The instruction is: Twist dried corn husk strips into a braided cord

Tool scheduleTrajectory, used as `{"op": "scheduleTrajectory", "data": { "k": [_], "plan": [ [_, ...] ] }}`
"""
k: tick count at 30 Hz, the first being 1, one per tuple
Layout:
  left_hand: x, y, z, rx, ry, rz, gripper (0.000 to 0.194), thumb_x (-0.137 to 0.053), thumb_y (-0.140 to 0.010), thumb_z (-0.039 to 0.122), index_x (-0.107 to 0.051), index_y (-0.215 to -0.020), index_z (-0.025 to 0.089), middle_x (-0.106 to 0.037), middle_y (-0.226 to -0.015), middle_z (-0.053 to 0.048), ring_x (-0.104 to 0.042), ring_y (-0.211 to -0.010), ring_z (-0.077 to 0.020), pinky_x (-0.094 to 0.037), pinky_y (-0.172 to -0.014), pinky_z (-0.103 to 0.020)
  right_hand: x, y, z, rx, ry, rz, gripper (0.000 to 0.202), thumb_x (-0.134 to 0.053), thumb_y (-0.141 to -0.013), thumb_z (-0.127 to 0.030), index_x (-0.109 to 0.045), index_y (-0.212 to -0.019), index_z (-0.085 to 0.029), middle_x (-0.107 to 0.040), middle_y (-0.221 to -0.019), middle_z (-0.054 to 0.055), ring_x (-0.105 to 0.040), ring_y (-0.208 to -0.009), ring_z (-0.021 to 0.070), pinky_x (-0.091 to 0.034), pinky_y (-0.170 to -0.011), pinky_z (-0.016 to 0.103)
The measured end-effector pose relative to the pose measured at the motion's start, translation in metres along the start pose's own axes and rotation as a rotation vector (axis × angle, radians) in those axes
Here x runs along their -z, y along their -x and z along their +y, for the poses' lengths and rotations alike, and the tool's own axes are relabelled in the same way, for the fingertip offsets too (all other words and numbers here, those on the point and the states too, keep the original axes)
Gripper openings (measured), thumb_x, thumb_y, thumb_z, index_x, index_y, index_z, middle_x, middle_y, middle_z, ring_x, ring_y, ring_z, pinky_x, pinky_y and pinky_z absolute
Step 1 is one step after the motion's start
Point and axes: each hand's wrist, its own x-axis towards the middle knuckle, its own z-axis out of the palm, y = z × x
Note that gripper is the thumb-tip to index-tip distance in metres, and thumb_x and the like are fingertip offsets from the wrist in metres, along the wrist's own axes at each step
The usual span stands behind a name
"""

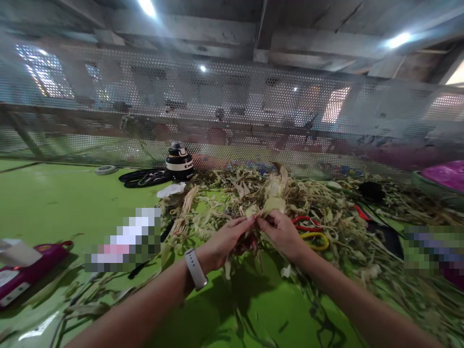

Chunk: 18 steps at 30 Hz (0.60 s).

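Observation:
My left hand [224, 238], with a pale band on its wrist, pinches a pale dried leaf [274, 206] between thumb and fingers. From the other side my right hand [281, 234] grips the same leaf, and the fingertips of both hands nearly touch. Part of a stem hangs below the left palm; the curled fingers hide how it runs. Around the hands lies a loose heap of dried leaves and stalks [311, 193]. Beside my right hand a red handle loop [307, 223] and a yellow handle loop [319, 240] show among the stalks.
Behind the heap stand a black bottle [180, 169] and a perforated screen [224, 106]. A black coiled strap [145, 177], a tape roll [106, 169] and a white tissue [171, 190] lie left. A magenta device [39, 270] sits far left on the green table [54, 198].

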Motion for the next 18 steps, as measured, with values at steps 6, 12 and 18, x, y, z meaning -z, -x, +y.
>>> {"op": "scheduleTrajectory", "data": {
  "k": [6, 12, 18],
  "plan": [
    [0.001, -0.003, -0.002, -0.053, -0.036, -0.007, 0.03, -0.061, -0.072, 0.046, -0.054, -0.067, 0.017, -0.054, -0.047, 0.004, -0.036, -0.038, -0.0047, -0.022, -0.038, -0.018, 0.005, -0.002, -0.004, -0.131, 0.075, 0.011, 0.036, -0.048, -0.08, -0.053, -0.048, -0.069, -0.019, -0.048, -0.058, -0.004, -0.045, -0.053, 0.0108, -0.036, -0.051, 0.023],
    [0.008, -0.008, -0.001, -0.153, -0.164, 0.136, 0.033, -0.059, -0.073, 0.046, -0.044, -0.061, 0.019, -0.044, -0.047, 0.008, -0.036, -0.041, -0.0058, -0.025, -0.041, -0.019, 0.011, 0.0, -0.015, -0.048, 0.339, -0.181, 0.03, -0.052, -0.08, -0.044, -0.053, -0.066, -0.017, -0.05, -0.062, -0.003, -0.044, -0.06, 0.0119, -0.035, -0.057, 0.023],
    [0.013, -0.014, -0.005, -0.291, -0.423, 0.198, 0.031, -0.054, -0.076, 0.047, -0.043, -0.067, 0.02, -0.049, -0.049, 0.006, -0.04, -0.043, -0.0078, -0.028, -0.042, -0.02, 0.014, -0.002, -0.007, -0.019, 0.397, -0.095, 0.025, -0.05, -0.082, -0.041, -0.051, -0.091, -0.018, -0.053, -0.072, -0.001, -0.049, -0.061, 0.0122, -0.04, -0.058, 0.024]
  ]
}}
